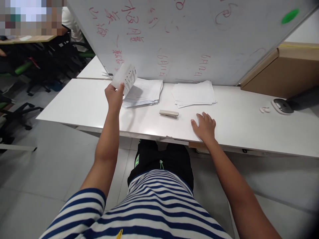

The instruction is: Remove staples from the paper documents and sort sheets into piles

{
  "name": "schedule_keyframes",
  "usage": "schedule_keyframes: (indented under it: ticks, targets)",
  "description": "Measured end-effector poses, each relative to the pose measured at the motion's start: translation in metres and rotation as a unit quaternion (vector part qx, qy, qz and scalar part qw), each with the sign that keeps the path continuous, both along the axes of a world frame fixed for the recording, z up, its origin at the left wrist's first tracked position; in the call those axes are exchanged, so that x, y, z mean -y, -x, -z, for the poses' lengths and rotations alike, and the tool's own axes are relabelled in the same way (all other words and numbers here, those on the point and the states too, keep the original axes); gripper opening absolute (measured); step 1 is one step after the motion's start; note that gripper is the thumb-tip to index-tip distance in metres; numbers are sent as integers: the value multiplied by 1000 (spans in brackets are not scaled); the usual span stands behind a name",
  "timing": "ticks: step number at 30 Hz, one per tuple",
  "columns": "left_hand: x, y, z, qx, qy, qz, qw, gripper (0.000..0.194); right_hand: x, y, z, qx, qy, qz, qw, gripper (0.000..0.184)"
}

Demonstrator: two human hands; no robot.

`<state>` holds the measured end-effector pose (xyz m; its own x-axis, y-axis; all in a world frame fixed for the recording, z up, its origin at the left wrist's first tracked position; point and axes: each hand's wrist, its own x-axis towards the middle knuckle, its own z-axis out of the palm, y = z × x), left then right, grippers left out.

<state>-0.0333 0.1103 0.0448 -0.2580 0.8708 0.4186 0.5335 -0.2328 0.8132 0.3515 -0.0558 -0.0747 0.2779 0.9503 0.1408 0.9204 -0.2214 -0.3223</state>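
Two paper stacks (147, 89) on the table (234, 122), and my left grip (115, 96) is pinched closed on printed paper (129, 79) above one. Right grip (205, 127) is loosely open near the stapler (168, 114).

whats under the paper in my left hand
Below the held paper is the left paper stack, its right side in view. Whatever the paper and left hand cover there can't be seen.
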Motion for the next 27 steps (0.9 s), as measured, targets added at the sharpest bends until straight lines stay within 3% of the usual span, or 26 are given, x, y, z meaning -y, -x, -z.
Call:
schedule_keyframes:
  ticks: [4, 6, 8, 11, 13, 16, 20, 24, 27]
  targets:
    - [61, 17, -26, 86, -47, 6, 995, 46, 7, -1, -8, -81, -127, 0, 989, 52]
    - [95, 16, -34, 100, -63, 1, 993, 49, 16, 12, -21, -141, -216, -7, 966, 47]
    - [124, 8, -35, 112, -62, 6, 992, 48, 28, 38, -38, -240, -256, -33, 936, 42]
    - [156, -17, -24, 148, -15, 54, 987, 41, 49, 90, -70, -483, -182, -125, 847, 37]
    - [172, -37, -15, 181, 32, 96, 978, 36, 60, 122, -88, -559, -128, -182, 799, 34]
    - [187, -66, -3, 220, 94, 152, 959, 34, 67, 151, -103, -557, -123, -215, 793, 37]
    - [192, -92, 13, 228, 137, 206, 942, 33, 69, 159, -106, -561, -124, -178, 799, 43]
    - [184, -101, 27, 142, 128, 266, 945, 29, 69, 151, -100, -600, -110, -122, 783, 44]
    - [180, -102, 30, 54, 130, 334, 932, 27, 67, 142, -91, -642, -80, -89, 757, 46]
